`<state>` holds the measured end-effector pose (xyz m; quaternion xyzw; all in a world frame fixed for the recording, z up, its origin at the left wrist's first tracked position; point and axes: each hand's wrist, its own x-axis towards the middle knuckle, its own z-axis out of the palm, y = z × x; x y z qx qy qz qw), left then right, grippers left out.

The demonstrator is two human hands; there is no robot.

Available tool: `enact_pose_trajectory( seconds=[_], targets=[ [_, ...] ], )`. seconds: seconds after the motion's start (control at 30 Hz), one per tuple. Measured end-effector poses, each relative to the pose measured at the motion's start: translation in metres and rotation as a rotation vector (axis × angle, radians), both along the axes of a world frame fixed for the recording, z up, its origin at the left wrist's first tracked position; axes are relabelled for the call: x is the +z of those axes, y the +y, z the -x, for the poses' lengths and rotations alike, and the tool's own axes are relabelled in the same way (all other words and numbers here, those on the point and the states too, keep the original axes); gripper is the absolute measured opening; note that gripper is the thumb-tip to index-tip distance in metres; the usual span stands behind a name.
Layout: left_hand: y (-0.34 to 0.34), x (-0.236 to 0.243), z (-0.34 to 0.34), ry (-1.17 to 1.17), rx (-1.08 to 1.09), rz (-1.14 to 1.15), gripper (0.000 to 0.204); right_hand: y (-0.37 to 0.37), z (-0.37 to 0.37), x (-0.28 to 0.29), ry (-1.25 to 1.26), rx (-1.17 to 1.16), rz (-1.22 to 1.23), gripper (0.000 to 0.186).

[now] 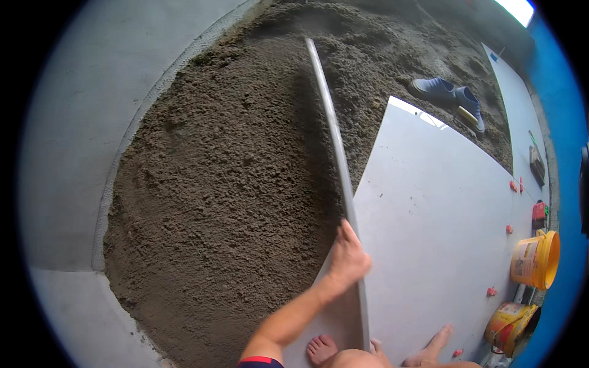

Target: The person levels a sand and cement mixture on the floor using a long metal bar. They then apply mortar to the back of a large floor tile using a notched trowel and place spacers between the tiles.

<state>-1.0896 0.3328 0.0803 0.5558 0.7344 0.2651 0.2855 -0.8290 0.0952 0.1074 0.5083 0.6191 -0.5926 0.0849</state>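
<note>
My left hand (350, 257) is closed around a long metal screed bar (336, 138), its thumb pointing up along the bar. The bar runs from the far part of the grey mortar bed (227, 178) down to my knees at the lower edge. Its near half lies beside or over a large white tile (435, 196); contact with the tile I cannot tell. Against the bar's near end, a bit of skin that looks like my right hand (377, 352) shows past my knee. Its fingers are mostly hidden. Left of the bar the mortar looks flatter; beyond, it is lumpy.
Blue-grey shoes (434, 89) and a pale-handled tool (469, 118) lie on the mortar at far right. Along the blue wall (555, 110) stand a yellow bucket (535, 260), a second yellow bucket (512, 328) and a red device (539, 214). Red tile clips (509, 229) mark tile edges. My bare feet (322, 349) are near.
</note>
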Motion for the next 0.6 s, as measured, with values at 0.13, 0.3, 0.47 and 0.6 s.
enact_pose_trajectory(
  seconds=[0.13,0.3,0.47,0.6],
  targets=[
    [0.096,-0.007,0.075,0.018,0.094,-0.121,0.086,0.082,0.060,-0.015,0.176,-0.005,-0.424,0.081],
    [0.233,0.000,0.132,0.113,0.060,0.048,0.075,0.197,0.106,-0.029,0.240,-0.056,-0.427,0.080],
    [0.228,-0.003,0.093,0.091,-0.007,0.130,0.085,0.167,0.088,-0.021,0.265,-0.147,-0.433,0.079],
    [0.159,-0.010,0.048,0.052,-0.101,0.082,0.091,0.087,0.044,-0.027,0.220,-0.167,-0.363,0.083]
  ],
)
